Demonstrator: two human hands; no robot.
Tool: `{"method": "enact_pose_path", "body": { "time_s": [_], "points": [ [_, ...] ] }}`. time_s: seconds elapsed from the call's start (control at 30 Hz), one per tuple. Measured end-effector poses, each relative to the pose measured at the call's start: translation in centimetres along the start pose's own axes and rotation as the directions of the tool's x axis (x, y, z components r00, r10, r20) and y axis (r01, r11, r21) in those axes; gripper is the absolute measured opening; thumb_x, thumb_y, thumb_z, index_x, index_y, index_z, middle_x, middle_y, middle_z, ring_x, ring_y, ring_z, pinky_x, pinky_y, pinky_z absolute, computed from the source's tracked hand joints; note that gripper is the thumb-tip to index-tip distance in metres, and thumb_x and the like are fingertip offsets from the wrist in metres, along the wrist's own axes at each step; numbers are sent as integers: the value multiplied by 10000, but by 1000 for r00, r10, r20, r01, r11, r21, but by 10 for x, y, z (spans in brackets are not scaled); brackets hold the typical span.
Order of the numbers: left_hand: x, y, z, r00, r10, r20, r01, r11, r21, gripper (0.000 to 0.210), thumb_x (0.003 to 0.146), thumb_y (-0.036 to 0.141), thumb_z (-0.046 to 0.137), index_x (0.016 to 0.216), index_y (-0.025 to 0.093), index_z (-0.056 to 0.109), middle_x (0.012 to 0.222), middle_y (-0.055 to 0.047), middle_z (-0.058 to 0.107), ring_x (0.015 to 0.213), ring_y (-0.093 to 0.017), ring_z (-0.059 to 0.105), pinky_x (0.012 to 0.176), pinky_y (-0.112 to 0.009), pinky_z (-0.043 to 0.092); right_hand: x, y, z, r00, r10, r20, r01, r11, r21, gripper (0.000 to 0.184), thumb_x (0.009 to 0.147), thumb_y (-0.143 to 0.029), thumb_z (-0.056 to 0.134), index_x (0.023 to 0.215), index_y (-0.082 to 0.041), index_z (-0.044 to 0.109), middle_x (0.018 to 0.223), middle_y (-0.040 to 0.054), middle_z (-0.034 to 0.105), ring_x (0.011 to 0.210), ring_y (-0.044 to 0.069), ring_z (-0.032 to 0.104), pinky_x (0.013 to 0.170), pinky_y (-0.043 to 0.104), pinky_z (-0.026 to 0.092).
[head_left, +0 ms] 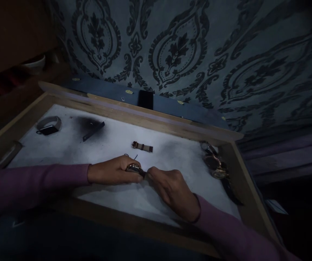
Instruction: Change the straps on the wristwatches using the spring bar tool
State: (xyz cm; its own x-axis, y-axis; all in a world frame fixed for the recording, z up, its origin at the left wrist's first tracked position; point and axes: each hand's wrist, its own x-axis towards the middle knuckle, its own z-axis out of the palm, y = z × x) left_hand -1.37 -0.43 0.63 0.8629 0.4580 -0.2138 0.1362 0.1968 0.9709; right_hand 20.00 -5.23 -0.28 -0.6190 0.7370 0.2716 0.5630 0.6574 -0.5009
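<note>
Now the left hand [112,170] grips a watch [134,168] on the tabletop [112,139], fingers closed around it. The right hand [172,188] pinches its end. In such dim light, the watch could probably slip.

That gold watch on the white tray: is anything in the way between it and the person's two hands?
Nothing visible. The left hand already grips the gold watch, and the fingertips of the right hand meet it at its right end. The loose strap piece lies apart, farther back on the tray.
</note>
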Motion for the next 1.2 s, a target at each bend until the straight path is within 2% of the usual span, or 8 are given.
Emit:
{"method": "enact_pose_path", "body": {
  "time_s": [0.17, 0.27, 0.53, 0.7, 0.8, 0.9, 1.07, 1.2],
  "points": [
    [-1, -1, 1, 992, 84, -94, -51, 948, 314, 259, 916, 294, 490, 694, 171, 439, 606, 65, 387, 550, -76, 368, 511, -207, 297, 2, -2, -2, 996, 65, 67, -62, 997, -40, 245, 930, -67, 332, 739, -199, 409, 500, -73, 374, 376, 69, 332, 421, 199, 209],
    [-2, -1, 4, 981, 142, -129, -71, 894, 443, 237, 933, 280, 462, 724, 169, 461, 621, 54, 445, 556, -85, 422, 522, -211, 323, 3, -3, -4, 988, 110, 113, -109, 994, -8, 243, 959, -98, 324, 761, -195, 427, 513, -68, 392, 387, 77, 368, 434, 203, 237],
    [-5, -2, 11, 966, 171, -194, -5, 762, 648, 225, 981, 295, 428, 789, 182, 456, 639, 44, 483, 537, -102, 452, 520, -228, 305, 6, -10, -6, 966, 227, 124, -250, 942, 224, 273, 1002, -213, 327, 752, -206, 437, 556, -62, 382, 434, 94, 396, 462, 212, 295],
    [-4, -3, 15, 945, 232, -229, -8, 718, 696, 195, 984, 270, 424, 809, 187, 444, 614, 50, 456, 511, -105, 440, 506, -228, 279, 7, -12, 0, 956, 286, 68, -293, 900, 322, 302, 998, -261, 333, 710, -213, 410, 544, -60, 369, 432, 96, 395, 447, 207, 291],
    [-4, -4, 16, 951, 194, -240, 19, 740, 672, 198, 979, 267, 430, 799, 185, 442, 612, 49, 456, 517, -104, 440, 510, -227, 282, 4, -10, 4, 963, 266, 51, -269, 924, 272, 283, 993, -215, 343, 715, -215, 391, 539, -68, 352, 425, 89, 387, 441, 199, 285],
    [-5, -4, 14, 969, 117, -219, 34, 811, 584, 235, 967, 303, 450, 766, 182, 445, 622, 48, 455, 536, -101, 431, 523, -227, 298, 1, -7, 5, 990, 142, 27, -144, 982, 120, 247, 960, -102, 350, 743, -204, 408, 535, -75, 359, 398, 75, 357, 426, 202, 246],
    [-5, 1, 8, 992, 8, -127, 28, 960, 280, 283, 917, 328, 513, 693, 178, 427, 616, 59, 397, 554, -84, 369, 510, -212, 291, -1, -3, 2, 1000, -17, -12, 18, 999, 26, 280, 932, -39, 342, 710, -200, 399, 509, -81, 364, 382, 60, 291, 404, 193, 220],
    [-3, 5, 6, 1000, -23, -3, 23, 999, 23, 300, 889, 316, 561, 661, 177, 424, 569, 83, 341, 509, -63, 299, 477, -203, 253, 1, -3, -2, 994, -93, -50, 94, 996, 8, 302, 951, -48, 333, 702, -203, 405, 517, -74, 386, 403, 66, 297, 409, 202, 234]
  ]
}}
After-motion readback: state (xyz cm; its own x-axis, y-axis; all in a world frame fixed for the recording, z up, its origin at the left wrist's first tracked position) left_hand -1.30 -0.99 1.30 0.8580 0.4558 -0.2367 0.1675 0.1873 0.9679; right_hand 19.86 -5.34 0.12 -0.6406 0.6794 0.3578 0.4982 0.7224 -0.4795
